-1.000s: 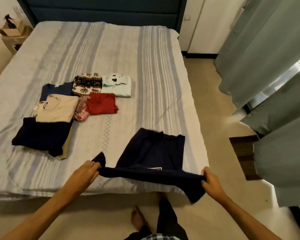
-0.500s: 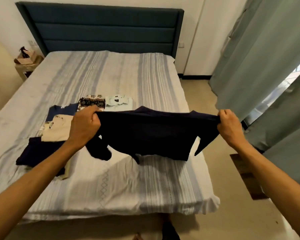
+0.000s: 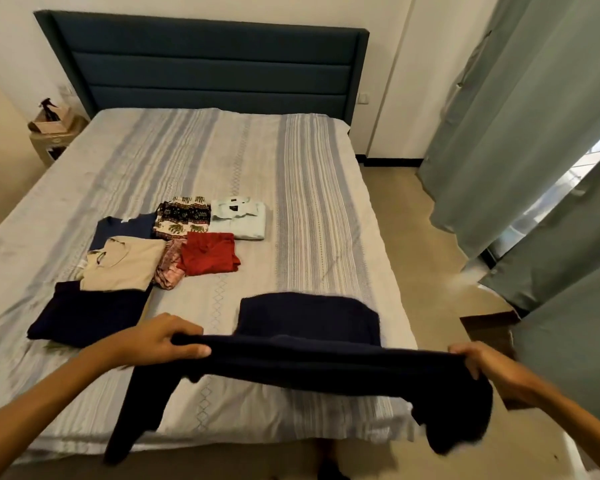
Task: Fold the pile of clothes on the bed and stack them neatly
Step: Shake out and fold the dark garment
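A dark navy long-sleeved garment [image 3: 309, 320] is stretched between my hands over the bed's near edge. My left hand [image 3: 153, 341] grips its left shoulder and my right hand [image 3: 478, 362] grips the right one. Its far half lies on the striped bedspread [image 3: 312, 202]; both sleeves hang down at the sides. Folded clothes sit left of centre: a dark navy piece [image 3: 84, 313], a beige top [image 3: 125, 265], a blue top [image 3: 125, 226], a patterned piece [image 3: 182, 216], a pale shirt [image 3: 239, 218], a red piece [image 3: 208, 254] and a pink patterned one [image 3: 168, 271].
A dark blue padded headboard [image 3: 205, 64] backs the bed. A small bedside stand [image 3: 52, 136] with a box stands at the far left. Green curtains [image 3: 534, 133] hang along the right, with bare floor [image 3: 413, 230] between them and the bed.
The garment was held up in the air half a second ago; both hands have come down and toward me, laying its far half flat on the bed.
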Tool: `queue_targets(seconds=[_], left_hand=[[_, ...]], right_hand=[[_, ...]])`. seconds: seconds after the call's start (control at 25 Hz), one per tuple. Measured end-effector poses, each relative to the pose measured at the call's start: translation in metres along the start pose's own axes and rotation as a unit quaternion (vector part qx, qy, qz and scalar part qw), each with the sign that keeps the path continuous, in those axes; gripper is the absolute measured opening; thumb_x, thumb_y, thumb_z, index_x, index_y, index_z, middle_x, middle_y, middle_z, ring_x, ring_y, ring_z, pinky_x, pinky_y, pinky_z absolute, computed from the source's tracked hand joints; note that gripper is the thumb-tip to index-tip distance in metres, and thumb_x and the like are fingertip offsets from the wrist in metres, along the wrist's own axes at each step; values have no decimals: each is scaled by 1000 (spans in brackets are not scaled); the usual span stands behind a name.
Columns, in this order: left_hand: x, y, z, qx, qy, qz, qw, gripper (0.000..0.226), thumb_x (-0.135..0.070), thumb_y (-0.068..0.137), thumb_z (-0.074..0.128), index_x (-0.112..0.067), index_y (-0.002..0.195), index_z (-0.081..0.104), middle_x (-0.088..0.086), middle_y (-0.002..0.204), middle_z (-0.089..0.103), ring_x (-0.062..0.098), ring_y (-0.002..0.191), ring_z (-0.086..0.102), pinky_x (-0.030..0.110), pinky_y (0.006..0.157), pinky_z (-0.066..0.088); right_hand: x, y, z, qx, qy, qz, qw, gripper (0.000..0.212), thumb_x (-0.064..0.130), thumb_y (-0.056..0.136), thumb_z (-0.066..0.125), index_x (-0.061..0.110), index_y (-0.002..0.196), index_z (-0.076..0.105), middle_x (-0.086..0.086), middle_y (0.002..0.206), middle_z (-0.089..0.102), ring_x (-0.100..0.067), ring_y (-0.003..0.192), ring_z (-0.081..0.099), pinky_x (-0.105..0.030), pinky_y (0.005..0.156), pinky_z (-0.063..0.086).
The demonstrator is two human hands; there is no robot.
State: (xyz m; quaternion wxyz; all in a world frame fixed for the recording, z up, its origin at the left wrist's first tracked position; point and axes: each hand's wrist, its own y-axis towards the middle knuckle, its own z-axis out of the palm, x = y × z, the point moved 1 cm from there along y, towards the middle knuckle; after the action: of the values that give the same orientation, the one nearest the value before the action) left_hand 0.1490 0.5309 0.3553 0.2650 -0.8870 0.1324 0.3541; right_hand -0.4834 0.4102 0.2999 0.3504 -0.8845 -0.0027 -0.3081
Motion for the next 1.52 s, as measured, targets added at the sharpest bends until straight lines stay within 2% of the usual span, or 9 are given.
queue_targets(seconds=[0.28,0.4,0.52,0.6,0.72,0.84,0.92,1.24,1.52], left_hand=[[-27,60,-107,-147,-39,-12,988,26,-42,98,68,-20,106,78,0,97,77,18,90,74,39,81,57],[-7,153,-153,-204,88,-24,975,56,-78,92,50,-29,97,77,-11,86,74,5,81,69,34,74,51],[40,288,-193,-292,209,-117,926,64,-74,88,49,-23,122,68,7,117,68,30,111,63,45,93,49],[63,363,-194,-379,218,-223,871,69,-56,89,66,-25,146,42,15,149,39,42,135,38,59,108,30],[118,414,-104,-428,129,-248,859,66,-54,89,66,-21,141,44,15,146,39,42,134,38,59,109,29],[209,404,67,-265,-53,-346,898,66,-54,92,71,-10,137,52,16,139,55,41,128,52,48,105,40],[251,388,164,-171,-218,-448,850,75,-57,90,73,-9,142,47,14,142,56,36,130,55,41,105,43],[259,390,301,-229,-257,-418,841,26,-49,99,63,-23,105,59,-6,93,71,18,90,71,42,85,60],[164,316,299,-310,-470,-501,658,34,-40,108,50,-10,124,57,10,112,64,29,99,63,42,74,58]], right_hand=[[116,22,-111,-64,115,-38,991,49,-25,80,42,19,62,56,-10,60,46,-10,46,49,-24,47,39],[156,108,-151,-98,34,-58,993,25,-8,80,57,13,69,63,-16,72,58,-24,69,57,-34,65,39],[176,253,-176,-238,-53,-60,968,13,12,87,71,23,94,71,-17,102,68,-38,104,63,-43,86,46],[188,335,-166,-345,-141,8,928,60,36,87,75,13,136,50,-24,136,51,-43,131,46,-62,106,36],[156,406,-72,-341,-95,32,935,86,49,81,70,10,148,33,-25,145,41,-46,138,37,-66,109,31],[46,436,83,-173,31,136,975,104,68,71,69,11,151,34,-23,146,50,-47,131,49,-54,108,42],[-20,440,160,-140,105,253,951,106,59,78,82,3,152,32,-26,150,46,-46,136,47,-50,113,39],[-112,406,235,-168,342,265,886,36,32,86,83,14,115,71,-12,109,77,-35,100,72,-53,96,58],[-104,296,173,-161,535,272,783,48,38,83,81,10,120,69,-14,115,76,-35,109,71,-47,101,54]])
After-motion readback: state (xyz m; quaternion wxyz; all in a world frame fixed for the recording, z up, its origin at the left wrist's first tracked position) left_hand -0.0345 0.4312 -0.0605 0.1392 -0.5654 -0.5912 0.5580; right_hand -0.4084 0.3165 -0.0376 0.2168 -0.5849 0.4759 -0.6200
